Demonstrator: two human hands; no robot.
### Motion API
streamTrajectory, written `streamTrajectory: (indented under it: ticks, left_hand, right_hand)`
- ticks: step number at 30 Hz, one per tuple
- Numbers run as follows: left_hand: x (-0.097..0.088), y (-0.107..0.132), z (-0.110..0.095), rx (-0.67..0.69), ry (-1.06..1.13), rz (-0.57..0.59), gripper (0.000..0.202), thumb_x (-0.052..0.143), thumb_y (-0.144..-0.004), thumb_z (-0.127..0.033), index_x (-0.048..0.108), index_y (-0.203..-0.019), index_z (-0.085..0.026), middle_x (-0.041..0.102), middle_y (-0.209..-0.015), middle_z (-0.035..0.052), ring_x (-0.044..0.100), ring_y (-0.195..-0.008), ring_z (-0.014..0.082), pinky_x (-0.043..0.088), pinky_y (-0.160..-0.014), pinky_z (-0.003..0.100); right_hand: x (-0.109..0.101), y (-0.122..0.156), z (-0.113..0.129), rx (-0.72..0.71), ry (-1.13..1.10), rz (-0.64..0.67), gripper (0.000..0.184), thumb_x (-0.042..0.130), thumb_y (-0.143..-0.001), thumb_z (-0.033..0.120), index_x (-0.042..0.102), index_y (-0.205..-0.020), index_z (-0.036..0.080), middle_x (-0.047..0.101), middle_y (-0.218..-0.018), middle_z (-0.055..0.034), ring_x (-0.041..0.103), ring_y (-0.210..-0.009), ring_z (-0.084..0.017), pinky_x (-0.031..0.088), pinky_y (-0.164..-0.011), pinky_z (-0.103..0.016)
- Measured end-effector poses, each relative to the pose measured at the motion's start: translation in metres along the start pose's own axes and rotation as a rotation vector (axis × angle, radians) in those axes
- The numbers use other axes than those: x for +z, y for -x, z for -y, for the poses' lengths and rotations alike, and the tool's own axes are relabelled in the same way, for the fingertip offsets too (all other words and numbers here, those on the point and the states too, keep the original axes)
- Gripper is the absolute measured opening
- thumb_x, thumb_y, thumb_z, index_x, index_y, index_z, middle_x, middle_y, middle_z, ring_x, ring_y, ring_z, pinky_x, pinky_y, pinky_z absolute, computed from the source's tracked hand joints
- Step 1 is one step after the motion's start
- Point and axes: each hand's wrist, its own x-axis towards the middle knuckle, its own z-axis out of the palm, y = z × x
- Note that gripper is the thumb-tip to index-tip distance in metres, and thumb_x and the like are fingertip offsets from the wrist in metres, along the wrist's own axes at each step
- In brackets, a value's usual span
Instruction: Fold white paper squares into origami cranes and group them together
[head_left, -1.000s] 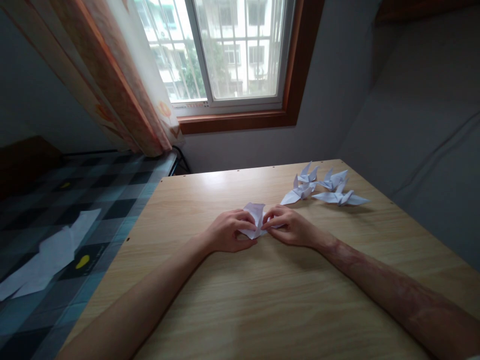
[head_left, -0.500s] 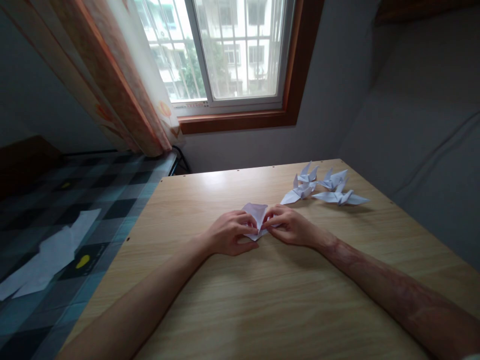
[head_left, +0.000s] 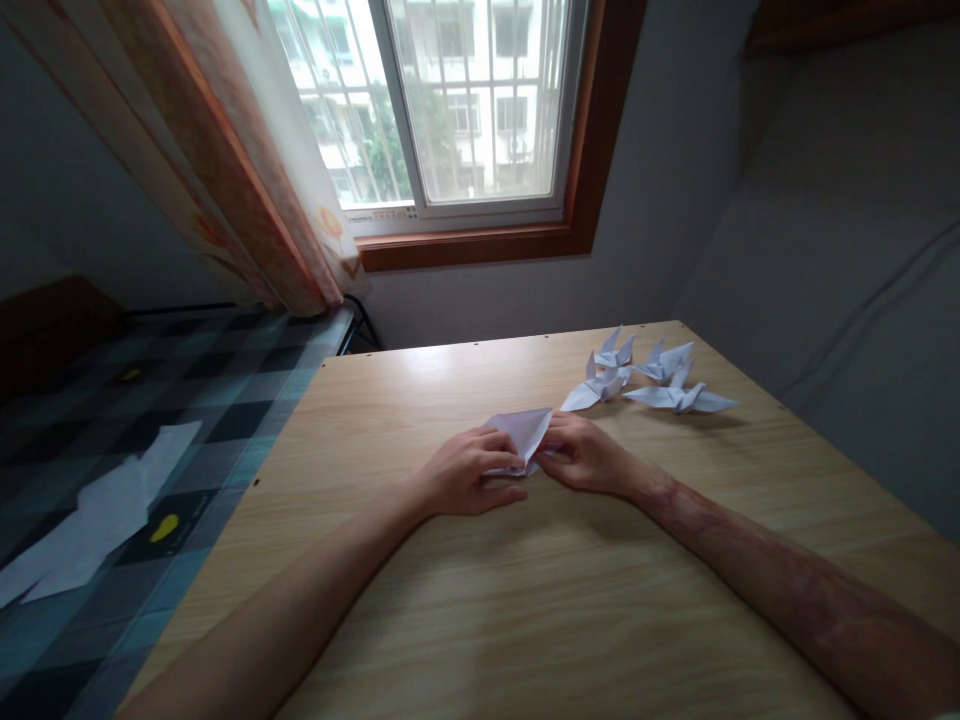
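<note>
A small sheet of white folded paper [head_left: 525, 432] lies on the wooden table between my hands, one flap raised toward the right. My left hand [head_left: 472, 470] comes in from the left, its fingers on the paper's near left part and its thumb stretched along the table side. From the right, my right hand [head_left: 585, 452] pinches the paper's right edge, thumb below and fingers above. The fingertips of both hands partly cover the folds. Just beyond my right hand stand several folded paper cranes [head_left: 600, 385].
The light wooden table [head_left: 465, 600] stands below a barred window [head_left: 480, 100]. On the left is a bed with a checked sheet [head_left: 247, 420], where white paper pieces [head_left: 97, 520] lie. A patterned curtain [head_left: 247, 180] hangs beside the window.
The raised flap of the paper has swung to the right and now leans toward my right hand. My left hand has shifted slightly right. The cranes stay where they were.
</note>
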Motion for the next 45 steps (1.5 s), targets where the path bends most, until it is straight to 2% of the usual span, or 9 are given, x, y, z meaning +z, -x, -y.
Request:
streamTrajectory:
  ticks: [8,19,27,30,34,37,39,42,45]
  left_hand:
    - [0.006,-0.002,-0.004,-0.121,0.018,-0.093,0.025,0.078,-0.097,-0.046,0.074,-0.104,-0.023,0.078,-0.094,0.0055,0.073,-0.086,0.0211,0.055,-0.081,0.033]
    - [0.003,-0.001,-0.002,-0.052,0.001,-0.014,0.040,0.078,-0.095,-0.053,0.073,-0.122,-0.023,0.077,-0.107,0.0097,0.072,-0.097,0.0260,0.057,-0.085,0.037]
    - [0.001,-0.003,-0.003,-0.051,0.004,0.023,0.040,0.073,-0.101,-0.050,0.070,-0.130,-0.023,0.076,-0.111,0.0108,0.070,-0.102,0.0266,0.054,-0.091,0.038]
    - [0.000,-0.004,-0.003,-0.056,0.023,0.026,0.032,0.070,-0.105,-0.046,0.072,-0.126,-0.023,0.075,-0.112,0.0105,0.070,-0.103,0.0257,0.053,-0.091,0.037]
    - [-0.002,-0.005,-0.003,-0.057,0.054,0.037,0.020,0.064,-0.108,-0.039,0.076,-0.111,-0.023,0.073,-0.106,0.0089,0.069,-0.099,0.0229,0.051,-0.090,0.034]
    - [-0.002,-0.006,-0.002,-0.065,0.081,0.039,0.024,0.058,-0.112,-0.036,0.077,-0.104,-0.023,0.073,-0.104,0.0084,0.068,-0.095,0.0211,0.050,-0.089,0.033]
    - [-0.001,-0.006,-0.001,-0.074,0.103,0.031,0.029,0.054,-0.114,-0.035,0.076,-0.100,-0.021,0.073,-0.103,0.0085,0.068,-0.094,0.0202,0.050,-0.088,0.032]
    - [0.000,-0.007,0.000,-0.103,0.134,0.020,0.034,0.051,-0.114,-0.035,0.074,-0.094,-0.019,0.073,-0.100,0.0090,0.067,-0.091,0.0197,0.049,-0.086,0.032]
    - [0.002,-0.006,0.002,-0.158,0.158,0.017,0.036,0.050,-0.114,-0.036,0.070,-0.090,-0.019,0.073,-0.095,0.0090,0.066,-0.089,0.0201,0.050,-0.084,0.032]
  right_hand:
    - [-0.001,0.000,0.000,-0.024,-0.002,0.002,0.021,0.073,-0.098,0.017,0.084,-0.110,0.030,0.084,-0.115,-0.0079,0.077,-0.107,-0.029,0.060,-0.100,-0.047]
    - [-0.001,0.003,0.001,0.069,0.007,-0.040,0.017,0.070,-0.090,0.010,0.077,-0.096,0.025,0.080,-0.096,-0.0048,0.074,-0.092,-0.026,0.059,-0.088,-0.039]
    - [-0.003,0.003,0.002,0.093,-0.014,-0.028,0.028,0.067,-0.090,0.010,0.079,-0.110,0.025,0.081,-0.107,-0.0058,0.074,-0.103,-0.028,0.058,-0.097,-0.041]
    - [-0.002,0.003,0.001,0.100,-0.023,-0.034,0.030,0.066,-0.088,0.008,0.078,-0.109,0.025,0.080,-0.111,-0.0059,0.074,-0.104,-0.028,0.057,-0.097,-0.040]
    - [-0.004,0.005,0.002,0.168,-0.035,-0.043,0.019,0.066,-0.088,0.010,0.073,-0.101,0.022,0.078,-0.099,-0.0042,0.070,-0.088,-0.024,0.055,-0.083,-0.034]
    - [-0.004,0.007,0.001,0.212,-0.151,-0.038,0.015,0.067,-0.096,0.020,0.067,-0.111,0.022,0.079,-0.102,-0.0042,0.070,-0.085,-0.021,0.054,-0.076,-0.030]
    - [-0.003,0.008,0.000,0.240,-0.227,-0.045,0.029,0.069,-0.101,0.029,0.061,-0.128,0.023,0.080,-0.105,-0.0047,0.071,-0.085,-0.021,0.054,-0.074,-0.029]
    - [0.001,0.008,-0.004,0.296,-0.265,-0.088,0.067,0.074,-0.102,0.039,0.041,-0.159,0.026,0.080,-0.103,-0.0035,0.069,-0.078,-0.018,0.053,-0.068,-0.026]
    - [0.004,0.008,-0.007,0.312,-0.287,-0.120,0.073,0.075,-0.102,0.041,0.037,-0.164,0.029,0.079,-0.107,-0.0043,0.070,-0.084,-0.019,0.055,-0.068,-0.026]
